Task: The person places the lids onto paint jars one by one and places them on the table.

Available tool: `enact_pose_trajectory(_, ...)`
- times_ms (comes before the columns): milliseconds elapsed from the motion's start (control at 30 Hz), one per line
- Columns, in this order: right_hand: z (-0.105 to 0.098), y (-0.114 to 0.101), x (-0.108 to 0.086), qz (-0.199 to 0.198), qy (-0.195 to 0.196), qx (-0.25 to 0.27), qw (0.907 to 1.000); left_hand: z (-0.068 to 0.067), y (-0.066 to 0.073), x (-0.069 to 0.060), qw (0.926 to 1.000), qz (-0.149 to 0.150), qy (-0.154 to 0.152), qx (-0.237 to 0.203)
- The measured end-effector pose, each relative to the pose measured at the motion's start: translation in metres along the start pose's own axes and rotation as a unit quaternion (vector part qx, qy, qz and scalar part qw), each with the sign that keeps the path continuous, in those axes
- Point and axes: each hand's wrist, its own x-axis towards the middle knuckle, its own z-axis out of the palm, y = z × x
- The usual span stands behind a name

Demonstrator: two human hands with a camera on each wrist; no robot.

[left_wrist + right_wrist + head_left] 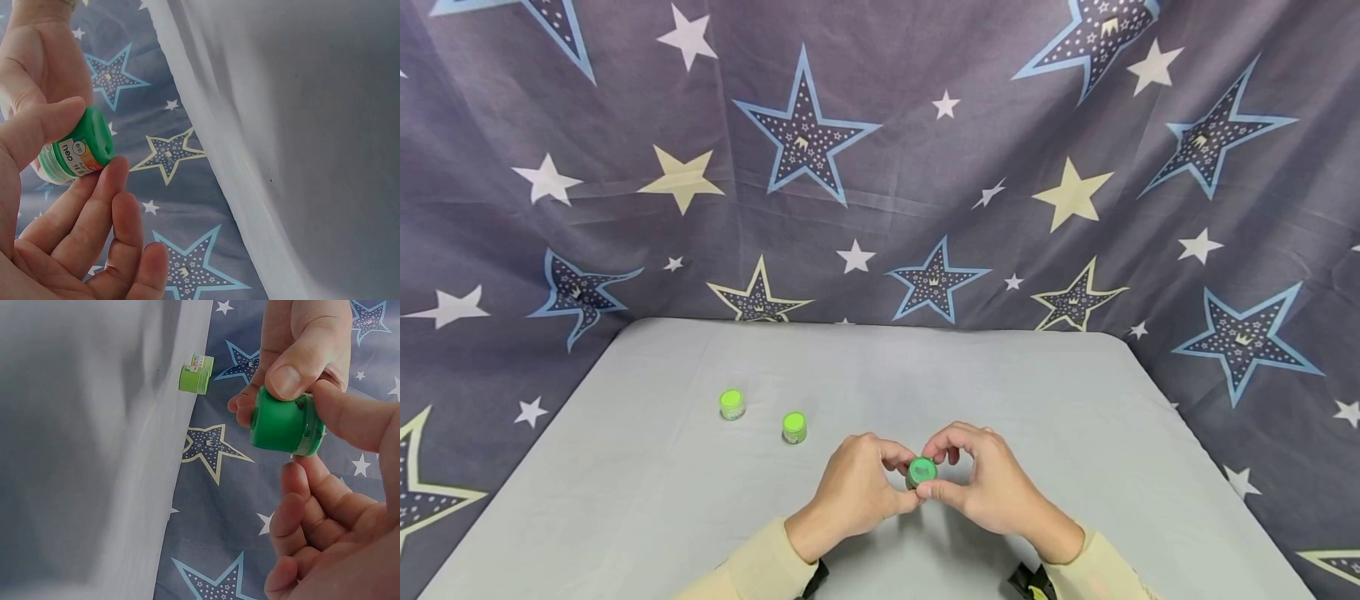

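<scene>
A small dark-green paint jar (922,472), with a clear band and a printed label, is held between both hands above the grey table. My left hand (859,487) pinches its green part between thumb and fingers, seen in the right wrist view. From the other side, my right hand (992,483) pinches the jar (281,422), with its thumb near the clear band. The label faces the left wrist camera on the jar (78,147). A dent marks its green end face. Fingers hide part of the jar.
Two lime-green jars, one farther left (732,404) and one nearer the hands (794,427), stand on the table (625,500) left of the hands. A star-patterned cloth (880,167) hangs behind the table and down its sides.
</scene>
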Motion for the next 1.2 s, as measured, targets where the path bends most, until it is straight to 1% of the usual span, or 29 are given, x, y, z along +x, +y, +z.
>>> enact_pose_trajectory(500,0.0023,-0.0042,-0.0013,0.03,0.014,-0.008,0.9994,-0.0004,0.001,-0.001,1.0,-0.007,0.004,0.004)
enact_pose_trajectory(633,0.0012,-0.003,-0.0012,0.013,0.009,-0.006,0.9999,-0.0005,0.0006,-0.0005,1.0,-0.004,0.002,0.001)
enact_pose_trajectory(767,-0.001,-0.0034,-0.0007,-0.02,-0.001,0.014,0.9997,-0.0005,0.0003,-0.0004,1.0,-0.002,0.001,-0.001)
enact_pose_trajectory(867,-0.0023,-0.005,-0.0002,-0.037,-0.01,0.027,0.9989,-0.0006,0.0,0.0,1.0,0.004,0.001,0.002)
enact_pose_trajectory(1000,-0.0026,-0.0062,0.0004,-0.035,-0.018,0.031,0.9987,-0.0008,-0.0003,0.0007,0.9999,0.011,0.0,0.003)
enact_pose_trajectory(1200,-0.0009,-0.003,0.0004,-0.021,-0.016,0.019,0.9995,-0.0006,0.0,0.0004,1.0,0.004,0.001,0.0)
